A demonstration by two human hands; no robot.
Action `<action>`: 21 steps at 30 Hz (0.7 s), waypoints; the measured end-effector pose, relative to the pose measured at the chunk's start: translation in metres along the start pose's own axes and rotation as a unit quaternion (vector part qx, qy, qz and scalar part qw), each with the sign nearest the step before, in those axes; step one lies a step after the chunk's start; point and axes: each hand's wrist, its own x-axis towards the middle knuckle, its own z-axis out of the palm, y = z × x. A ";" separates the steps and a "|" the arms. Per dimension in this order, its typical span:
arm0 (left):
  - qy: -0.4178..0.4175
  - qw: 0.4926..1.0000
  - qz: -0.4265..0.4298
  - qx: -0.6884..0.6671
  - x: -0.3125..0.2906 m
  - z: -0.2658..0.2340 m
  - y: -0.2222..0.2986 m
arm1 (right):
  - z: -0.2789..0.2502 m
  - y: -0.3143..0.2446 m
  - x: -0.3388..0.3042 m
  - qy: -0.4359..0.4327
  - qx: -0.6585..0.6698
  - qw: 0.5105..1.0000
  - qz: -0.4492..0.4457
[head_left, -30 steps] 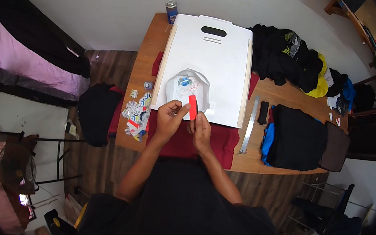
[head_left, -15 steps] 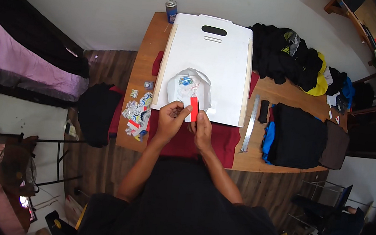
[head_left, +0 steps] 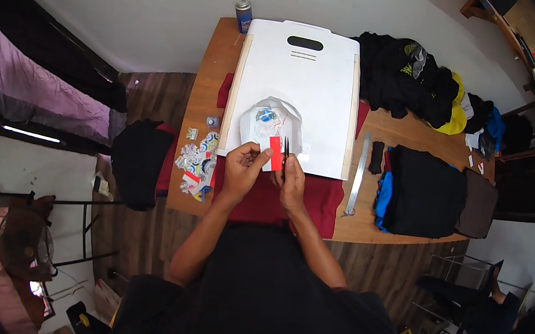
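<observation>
My left hand (head_left: 244,169) pinches a small red and white strip (head_left: 274,154) that looks like paper or film. Beside it, my right hand (head_left: 290,180) grips small scissors (head_left: 287,146), their dark blades pointing away from me and slightly apart, close to the strip's right edge. Just beyond both hands sits a white, many-sided shallow container (head_left: 246,126) with a small blue round piece and clear scraps in it. It rests on a large white panel (head_left: 324,87) with a dark handle slot. Maroon cloth (head_left: 316,206) lies under the panel's near edge.
Cut printed scraps (head_left: 196,158) lie on the wooden table (head_left: 208,79) at left, a spray can (head_left: 243,16) at its far left corner. A metal ruler (head_left: 357,175), folded black garments (head_left: 426,193) and a dark clothes heap (head_left: 392,75) are at right. Another person (head_left: 490,314) is at lower right.
The scissors' dark blades now show apart beside the strip, where they were hidden behind it before. My right hand has turned slightly and shifted a little to the right.
</observation>
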 end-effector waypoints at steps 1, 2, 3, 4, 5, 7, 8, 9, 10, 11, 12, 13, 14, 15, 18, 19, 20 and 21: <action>0.003 1.000 0.005 0.006 0.000 0.000 0.000 | -0.002 0.002 -0.002 -0.010 0.006 1.000 0.000; 0.003 1.000 0.004 0.005 0.001 0.000 0.001 | -0.003 0.002 -0.004 -0.020 0.012 1.000 0.000; 0.009 1.000 0.002 -0.003 0.001 0.001 0.003 | -0.003 0.003 -0.006 -0.020 0.012 1.000 0.001; 0.017 1.000 0.000 -0.010 0.002 0.001 0.004 | -0.002 0.004 -0.009 -0.023 0.021 1.000 0.002; 0.017 1.000 0.000 -0.010 0.002 0.001 0.004 | -0.001 0.005 -0.012 -0.026 0.029 0.999 0.003; 0.020 1.000 0.005 -0.013 0.004 0.000 0.002 | -0.001 0.008 -0.015 -0.029 0.031 0.999 0.006; 0.021 1.000 0.005 -0.013 0.004 -0.001 0.001 | 0.000 0.010 -0.015 -0.032 0.032 0.999 0.008; 0.021 1.000 0.006 -0.012 0.004 -0.002 -0.001 | 0.000 0.011 -0.016 -0.033 0.033 0.999 0.008; 0.019 1.000 0.006 -0.012 0.005 -0.002 -0.002 | 0.000 0.011 -0.016 -0.037 0.035 0.999 0.006; 0.018 1.000 0.006 -0.012 0.005 -0.002 -0.002 | 0.000 0.011 -0.016 -0.041 0.037 0.998 0.003; 0.017 1.000 0.008 -0.009 0.005 -0.002 -0.002 | 0.001 0.012 -0.016 -0.041 0.037 0.998 0.003; 0.016 1.000 0.010 -0.004 0.005 -0.003 -0.002 | 0.001 0.012 -0.015 -0.037 0.034 0.999 0.002; 0.016 1.000 0.010 -0.004 0.005 -0.002 -0.002 | 0.001 0.013 -0.015 -0.034 0.031 0.999 0.000; 0.017 1.000 0.011 -0.012 0.005 -0.001 -0.001 | 0.001 0.013 -0.014 -0.033 0.031 0.999 0.000; 0.021 1.000 0.010 -0.017 0.006 0.000 0.002 | 0.000 0.012 -0.014 -0.026 0.041 0.999 -0.011; 0.026 1.000 0.008 -0.013 0.006 0.000 0.002 | 0.001 0.010 -0.015 -0.028 0.048 0.998 -0.004; 0.026 1.000 0.008 -0.013 0.007 -0.001 0.002 | 0.001 0.008 -0.016 -0.029 0.055 0.998 0.003; 0.027 0.999 0.015 -0.018 0.007 -0.001 0.001 | 0.000 0.007 -0.017 -0.030 0.055 0.998 0.004</action>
